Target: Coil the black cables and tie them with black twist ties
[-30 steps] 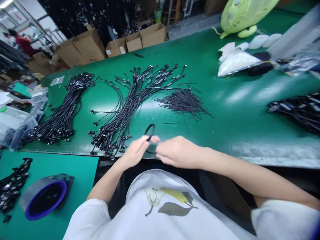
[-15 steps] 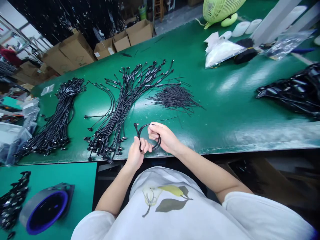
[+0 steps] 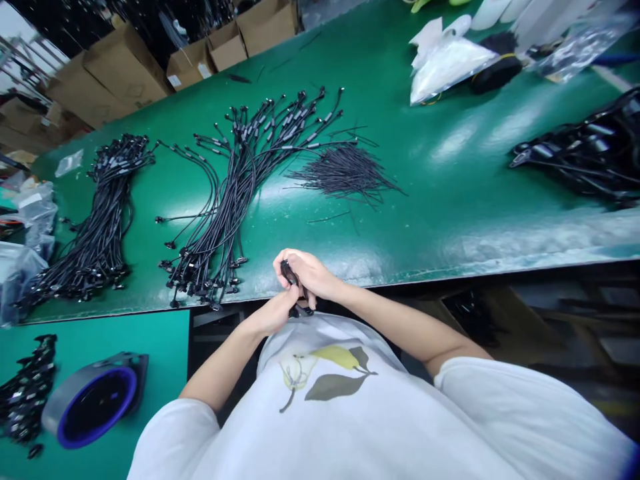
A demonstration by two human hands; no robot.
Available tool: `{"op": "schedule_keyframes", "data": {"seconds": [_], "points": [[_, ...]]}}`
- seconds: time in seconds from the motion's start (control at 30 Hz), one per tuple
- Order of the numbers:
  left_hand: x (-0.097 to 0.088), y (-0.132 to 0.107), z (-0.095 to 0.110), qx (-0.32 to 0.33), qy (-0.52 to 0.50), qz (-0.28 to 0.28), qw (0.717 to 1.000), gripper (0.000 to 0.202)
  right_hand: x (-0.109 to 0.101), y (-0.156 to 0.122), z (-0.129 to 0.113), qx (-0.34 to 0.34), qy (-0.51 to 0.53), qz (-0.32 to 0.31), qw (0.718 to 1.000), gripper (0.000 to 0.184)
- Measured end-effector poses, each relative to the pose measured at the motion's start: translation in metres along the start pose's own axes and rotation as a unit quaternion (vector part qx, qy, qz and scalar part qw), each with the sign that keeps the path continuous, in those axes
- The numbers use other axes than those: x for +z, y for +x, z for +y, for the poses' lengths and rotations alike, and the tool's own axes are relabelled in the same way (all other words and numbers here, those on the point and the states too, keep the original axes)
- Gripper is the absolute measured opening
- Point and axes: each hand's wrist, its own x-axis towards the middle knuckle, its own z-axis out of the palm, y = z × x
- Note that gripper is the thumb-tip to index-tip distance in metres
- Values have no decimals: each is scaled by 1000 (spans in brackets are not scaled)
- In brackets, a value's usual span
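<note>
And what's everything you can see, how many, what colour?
tables: 2, green, ahead and lower left
cable: 1, black, lower middle
bundles: 2, black, left and middle
strands: many, black, middle
dark pile: 1, black, right end
white bag: 1, white, upper right
lump: 1, black, beside white bag
rolls: several, white, top right
clear bags: several, see-through, left and upper right
boxes: several, brown, top left
round thing: 1, purple-rimmed grey, lower left
small parts: one pile, black, lower left
shirt: 1, white, leaf print, bottom middle
left grip: 1, bare, on cable
right grip: 1, bare, on cable
</note>
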Motion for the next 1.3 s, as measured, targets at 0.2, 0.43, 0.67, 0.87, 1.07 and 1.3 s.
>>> {"op": "schedule_keyframes", "data": {"seconds": [0.2, 0.43, 0.67, 0.87, 1.07, 1.3], "points": [[21, -2, 7, -27, -188, 14, 982, 50, -26, 3, -4, -35, -114, -14, 993, 52], [6, 2, 16, -37, -59, 36, 997, 39, -35, -4, -30, -223, -550, -138, 793, 23], [4, -1, 11, 2, 341, 42, 939, 20, -38, -20, -29, 52, -629, -314, 709, 29], [1, -4, 15, 99, 397, 67, 910, 22, -49, -16, -20, 198, -363, -410, 813, 29], [-17, -5, 51, -31, 365, -95, 926, 15, -32, -27, -25, 56, -628, -269, 728, 22], [-20, 5, 42, -124, 120, -247, 954, 39, -28, -27, -29, 13, -658, -331, 677, 18]]}}
